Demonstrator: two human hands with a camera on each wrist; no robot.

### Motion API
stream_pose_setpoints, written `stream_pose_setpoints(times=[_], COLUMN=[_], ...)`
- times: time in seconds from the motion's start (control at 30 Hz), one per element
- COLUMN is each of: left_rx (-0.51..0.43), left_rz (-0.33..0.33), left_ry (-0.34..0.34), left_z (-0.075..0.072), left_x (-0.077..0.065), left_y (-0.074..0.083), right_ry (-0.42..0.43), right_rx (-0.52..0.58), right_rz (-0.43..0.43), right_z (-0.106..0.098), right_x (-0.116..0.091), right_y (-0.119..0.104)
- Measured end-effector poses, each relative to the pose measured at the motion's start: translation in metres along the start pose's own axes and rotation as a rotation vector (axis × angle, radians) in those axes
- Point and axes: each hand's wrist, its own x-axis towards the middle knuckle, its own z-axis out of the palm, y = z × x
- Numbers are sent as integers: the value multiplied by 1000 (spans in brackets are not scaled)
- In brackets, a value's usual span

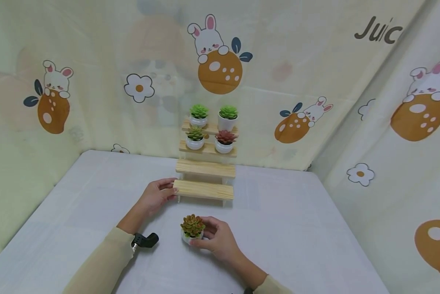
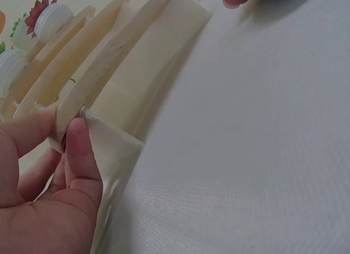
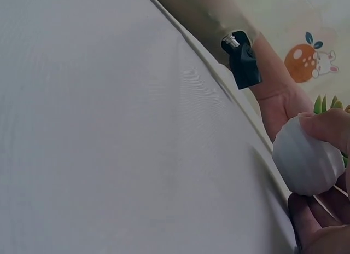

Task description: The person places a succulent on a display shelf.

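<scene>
My right hand (image 1: pixel 220 241) grips a small white pot holding a reddish-green succulent (image 1: pixel 193 226), in front of the wooden tiered stand (image 1: pixel 204 189). In the right wrist view the ribbed white pot (image 3: pixel 307 158) sits between thumb and fingers, with part of the plant hidden behind the thumb. At the stand's lowest step, my left hand (image 1: pixel 157 196) pinches the left end of the board (image 2: pixel 104 68) between thumb and fingers. The two lower steps are bare. Higher up stand a red succulent (image 1: pixel 225 141), a green succulent (image 1: pixel 195 137) and two bright green ones (image 1: pixel 199 115).
A white cloth covers the table (image 1: pixel 286 228). Behind it and along the sides hangs a cream curtain (image 1: pixel 161 122) printed with rabbits and fruit. A black wrist device (image 1: pixel 145 240) sticks out from the left cuff.
</scene>
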Motion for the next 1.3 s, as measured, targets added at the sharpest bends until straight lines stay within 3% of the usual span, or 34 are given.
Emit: stream_pose_setpoints(times=[0.23,1.3], left_rx=[-11,-35], left_rz=[8,52], left_ry=[-6,-33], left_z=[0,1], left_x=[-2,-1], left_y=[2,0], right_ry=[0,49], right_rx=[-1,-42], right_rz=[-24,-112], right_z=[-1,-12], right_x=[12,55], right_y=[0,-42])
